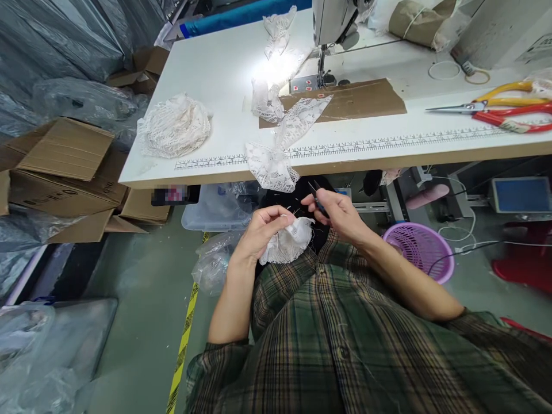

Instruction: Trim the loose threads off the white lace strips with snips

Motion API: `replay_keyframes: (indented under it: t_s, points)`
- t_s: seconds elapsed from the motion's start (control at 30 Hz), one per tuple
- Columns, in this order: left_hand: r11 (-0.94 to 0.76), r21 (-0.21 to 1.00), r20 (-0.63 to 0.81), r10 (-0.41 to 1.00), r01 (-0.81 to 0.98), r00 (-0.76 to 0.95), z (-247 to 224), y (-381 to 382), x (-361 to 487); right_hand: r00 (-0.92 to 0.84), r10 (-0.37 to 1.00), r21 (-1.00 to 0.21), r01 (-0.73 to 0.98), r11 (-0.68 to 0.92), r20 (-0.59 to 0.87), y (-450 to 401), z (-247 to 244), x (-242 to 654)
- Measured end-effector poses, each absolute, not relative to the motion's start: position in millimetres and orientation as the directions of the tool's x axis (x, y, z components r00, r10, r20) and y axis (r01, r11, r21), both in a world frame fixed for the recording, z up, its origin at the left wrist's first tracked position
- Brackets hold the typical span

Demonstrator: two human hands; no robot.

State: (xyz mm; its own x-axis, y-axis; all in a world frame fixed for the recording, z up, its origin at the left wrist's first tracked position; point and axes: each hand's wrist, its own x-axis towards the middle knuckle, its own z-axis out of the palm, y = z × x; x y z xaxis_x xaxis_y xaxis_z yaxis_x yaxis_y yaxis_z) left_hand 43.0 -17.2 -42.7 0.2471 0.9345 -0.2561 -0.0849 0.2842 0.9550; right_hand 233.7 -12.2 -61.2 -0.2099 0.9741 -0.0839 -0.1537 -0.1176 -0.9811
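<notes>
Over my lap, my left hand (pixel 269 227) pinches a gathered piece of white lace (pixel 287 244) by its upper edge. Just right of it, my right hand (pixel 336 213) is closed around small dark thread snips (pixel 318 196), their tips pointing up and away from me. The snips and the lace are apart. Above my hands, a white lace strip (pixel 273 164) hangs over the table's front edge and runs back across the tabletop toward the sewing machine (pixel 338 23). Part of that strip is washed out by the machine's lamp.
A heap of lace (pixel 176 126) sits on the table (pixel 224 63) at left. Scissors with red and yellow handles (pixel 495 107) lie at right, and brown cardboard (pixel 366 100) lies by the needle. A purple basket (pixel 420 247) and cardboard boxes (pixel 64 178) stand below the tabletop.
</notes>
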Motion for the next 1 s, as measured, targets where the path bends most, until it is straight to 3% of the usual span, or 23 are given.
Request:
replay_keyframes:
  t_s: [0.17,0.3,0.47,0.63,0.83,1.0]
  points:
    - [0.268,0.961,-0.244,0.935,-0.065,0.259,-43,-16,43,-0.355,0.934,-0.966,0.223,0.129,0.043,-19,-70,248]
    - [0.294,0.954,-0.27,0.927,-0.057,0.26,-42,-17,43,-0.431,0.893,-0.911,0.305,0.278,0.128,-17,-68,241]
    - [0.299,0.952,-0.273,0.927,-0.069,0.257,-46,-17,42,-0.387,0.918,-0.88,0.401,0.256,0.09,-14,-64,236]
    - [0.314,0.947,-0.291,0.928,-0.067,0.23,-52,-15,42,-0.331,0.937,-0.951,0.239,0.194,0.108,-15,-66,240]
    - [0.348,0.932,-0.311,0.912,-0.102,0.269,-58,-9,41,-0.357,0.931,-0.996,0.08,-0.043,-0.069,-7,-72,235]
    - [0.278,0.96,-0.28,0.955,0.032,0.095,-75,-7,27,-0.308,0.945,-0.994,0.01,-0.11,-0.108,-1,-73,238]
